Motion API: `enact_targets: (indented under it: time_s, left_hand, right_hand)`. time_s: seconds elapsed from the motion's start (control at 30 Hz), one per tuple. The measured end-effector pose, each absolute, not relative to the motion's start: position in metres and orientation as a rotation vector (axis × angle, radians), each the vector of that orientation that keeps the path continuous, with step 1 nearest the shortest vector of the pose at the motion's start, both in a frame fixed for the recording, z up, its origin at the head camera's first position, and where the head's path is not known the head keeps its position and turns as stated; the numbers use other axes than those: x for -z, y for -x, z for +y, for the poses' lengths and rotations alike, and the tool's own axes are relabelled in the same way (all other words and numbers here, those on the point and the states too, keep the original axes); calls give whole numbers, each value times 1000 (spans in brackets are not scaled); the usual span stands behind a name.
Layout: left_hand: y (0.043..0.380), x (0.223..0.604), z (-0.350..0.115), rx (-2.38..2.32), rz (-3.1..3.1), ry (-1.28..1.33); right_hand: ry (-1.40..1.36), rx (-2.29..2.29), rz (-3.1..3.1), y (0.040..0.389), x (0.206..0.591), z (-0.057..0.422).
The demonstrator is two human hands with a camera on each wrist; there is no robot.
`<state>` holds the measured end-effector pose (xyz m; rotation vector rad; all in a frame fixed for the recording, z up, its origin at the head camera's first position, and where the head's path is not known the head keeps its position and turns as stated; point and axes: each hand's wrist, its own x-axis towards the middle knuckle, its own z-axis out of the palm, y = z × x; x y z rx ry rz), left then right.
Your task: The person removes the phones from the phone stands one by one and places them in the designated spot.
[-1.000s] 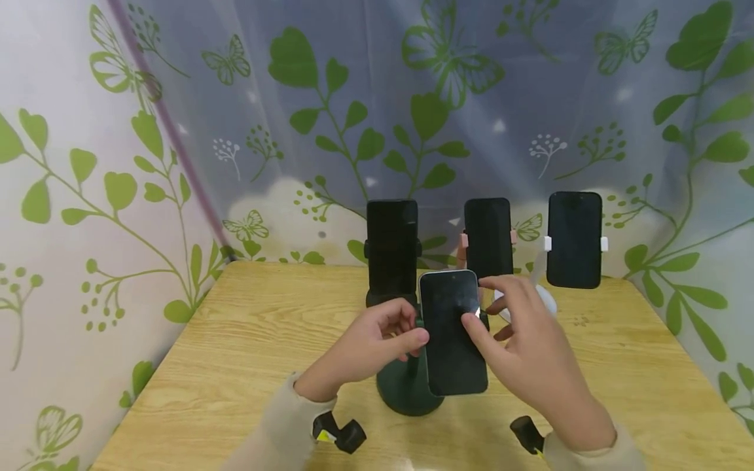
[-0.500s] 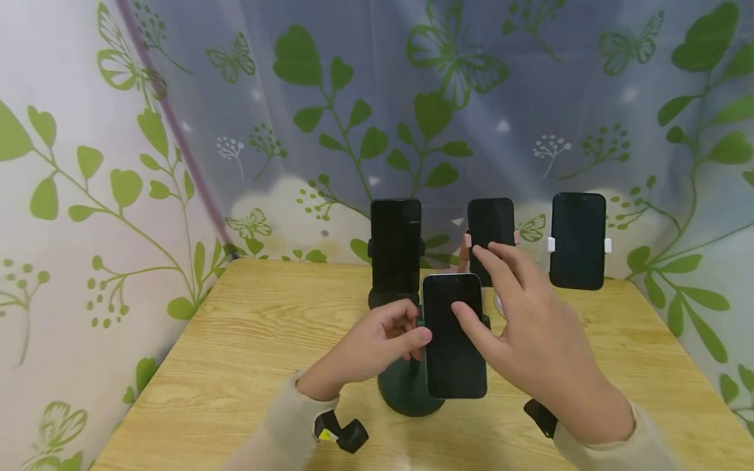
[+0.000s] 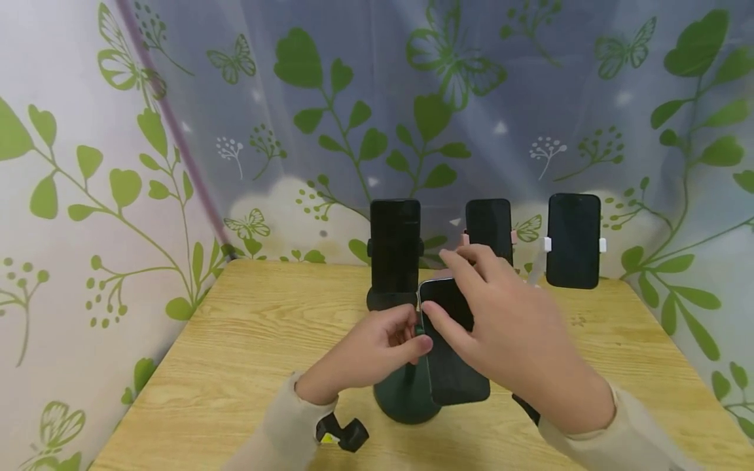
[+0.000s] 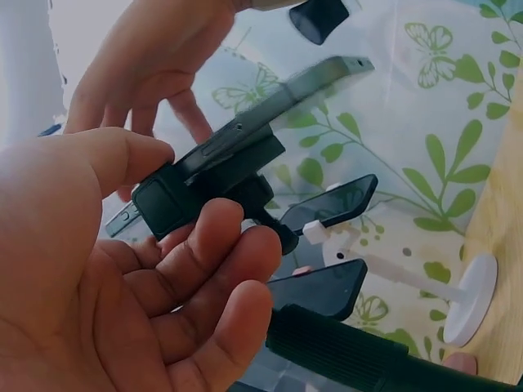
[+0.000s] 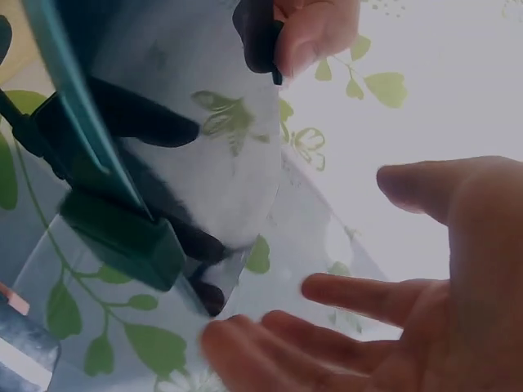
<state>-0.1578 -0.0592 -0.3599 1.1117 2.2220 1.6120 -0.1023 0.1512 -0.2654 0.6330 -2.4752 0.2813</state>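
Note:
A dark-screened phone (image 3: 459, 376) sits in a dark green phone holder (image 3: 406, 396) with a round base, at the front middle of the table. My left hand (image 3: 368, 347) is at the phone's left edge, its thumb and curled fingers pinching the side of the holder's clamp (image 4: 163, 200). Over the phone's screen my right hand (image 3: 518, 327) is spread, covering its upper right part in the head view. In the right wrist view the right hand's fingers are apart and hold nothing. Another clamp block (image 5: 122, 237) sits at the phone's other edge.
Behind stands a black phone (image 3: 394, 245) in a black holder. To its right are a phone (image 3: 489, 219) in a pink holder and a phone (image 3: 573, 239) in a white holder. A leaf-patterned curtain (image 3: 330, 150) hangs behind the wooden table (image 3: 265, 314).
My right hand has left the phone's right edge, lifted, then shifted left across its screen. The phone has turned slightly. My left hand has stayed at the clamp.

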Motion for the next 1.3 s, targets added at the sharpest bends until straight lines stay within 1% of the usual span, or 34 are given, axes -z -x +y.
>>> enact_targets:
  time_s: [0.23,0.57,0.83,1.03,1.2,1.3]
  left_hand:
    - [155,358,-59,-1592,2230,-1148]
    - [155,359,-59,-1601,2215,-1162]
    - [155,359,-61,-1608,2161,-1125]
    - [156,358,-60,-1630,2141,-1144]
    - [156,359,-60,-1617,2170,-1158]
    - [156,359,-60,-1602,2197,-1149]
  right_hand:
    - [-600,-114,-2637,105,262,133]
    - [-668,130,-2472,110,276,124]
    - [-825,110,-2434,128,279,132]
    - [-937,57,-2393,138,283,140]
    - [-969,18,-2400,142,286,144]
    - [-943,25,-2395,140,288,144]
